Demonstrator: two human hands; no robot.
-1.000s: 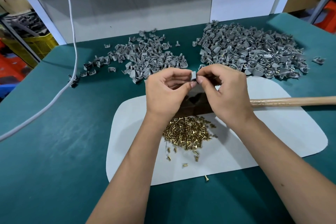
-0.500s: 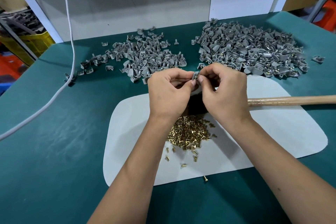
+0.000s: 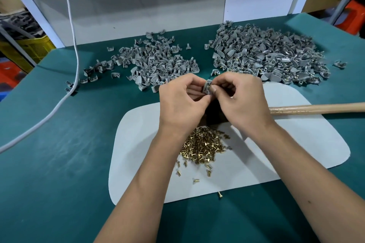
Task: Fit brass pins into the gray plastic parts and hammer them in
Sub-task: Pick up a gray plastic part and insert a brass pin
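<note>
Holding one small gray part (image 3: 206, 88) up between both hands, above the white mat (image 3: 296, 144). Left hand (image 3: 181, 102) pinching the part with thumb and curled fingers. Right hand (image 3: 243, 100) pinching at the same part, fingertips (image 3: 213, 89) pressed on its side; too small to tell if a pin sits under them. Brass pins (image 3: 203, 146) heaped on the mat, right below the wrists, a few loose ones just beside the heap. Two piles of gray parts behind the hands on the green table (image 3: 59, 163): left pile (image 3: 156, 61) and bigger right pile (image 3: 272, 53). Wooden handle (image 3: 316, 107) lying across the mat at the right. White cable (image 3: 73, 35) hanging at the left.
</note>
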